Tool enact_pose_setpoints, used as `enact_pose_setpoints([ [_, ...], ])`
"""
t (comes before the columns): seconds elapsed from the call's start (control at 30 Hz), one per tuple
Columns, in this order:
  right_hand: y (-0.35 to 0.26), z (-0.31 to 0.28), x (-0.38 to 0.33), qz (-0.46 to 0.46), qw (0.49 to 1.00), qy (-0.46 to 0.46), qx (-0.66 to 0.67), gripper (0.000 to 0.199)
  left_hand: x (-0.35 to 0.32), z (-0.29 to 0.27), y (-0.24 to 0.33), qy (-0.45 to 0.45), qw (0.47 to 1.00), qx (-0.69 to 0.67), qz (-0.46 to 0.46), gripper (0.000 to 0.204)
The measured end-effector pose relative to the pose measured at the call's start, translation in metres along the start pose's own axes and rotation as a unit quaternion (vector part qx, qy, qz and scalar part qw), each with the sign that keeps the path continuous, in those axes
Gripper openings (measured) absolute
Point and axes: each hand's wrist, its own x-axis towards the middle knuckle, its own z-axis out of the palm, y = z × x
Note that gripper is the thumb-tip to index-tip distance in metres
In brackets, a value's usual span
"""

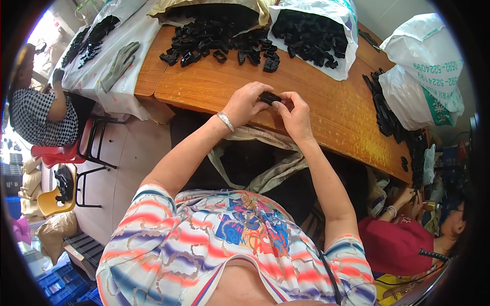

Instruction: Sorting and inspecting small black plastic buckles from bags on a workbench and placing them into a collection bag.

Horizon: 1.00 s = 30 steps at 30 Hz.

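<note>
Both of my hands meet over the near edge of the wooden table, gripping one small black plastic part (269, 97). My left hand (245, 104), with a bracelet at the wrist, pinches its left end. The thumb and fingers of my right hand (295, 113) close on its right end. Beyond my hands lies a loose pile of similar black plastic pieces (204, 40), spilling from a tan sack (259, 7). Right of it, a white plastic bag (343, 71) lies open, full of more black pieces. Below my hands an open sack (275, 179) hangs at the table edge, its inside dark.
The wooden table (326, 115) spans the middle. Long black parts (380, 109) and stuffed white bags (408, 97) line its right side. A grey glove (120, 66) lies on the cloth-covered table at left. One person (43, 115) sits left, another (395, 242) works at lower right.
</note>
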Motion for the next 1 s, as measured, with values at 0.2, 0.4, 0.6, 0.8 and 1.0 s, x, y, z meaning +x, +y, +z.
enact_pose_setpoints([
  [0.2,-0.014,-0.009,-0.011,-0.124,0.992,0.001,0.007,0.026,0.0,-0.008,0.008,-0.025,1.0,-0.006,0.002,0.025],
  [0.4,-0.01,-0.016,-0.021,-0.176,0.983,0.011,-0.05,0.021,-0.003,-0.01,0.013,-0.06,0.994,0.066,0.068,0.022],
  [0.6,-0.023,-0.023,-0.032,-0.095,0.994,-0.035,-0.041,0.019,-0.007,-0.016,0.024,-0.087,0.992,-0.092,-0.026,0.023],
  [0.8,-0.029,-0.017,-0.042,-0.028,0.989,-0.088,0.113,0.021,-0.01,-0.019,0.021,-0.157,0.959,-0.206,-0.116,0.029],
  [1.0,-0.029,-0.023,-0.056,-0.069,0.995,-0.071,0.033,0.023,0.018,-0.034,0.019,-0.321,0.925,-0.176,-0.098,0.029],
])
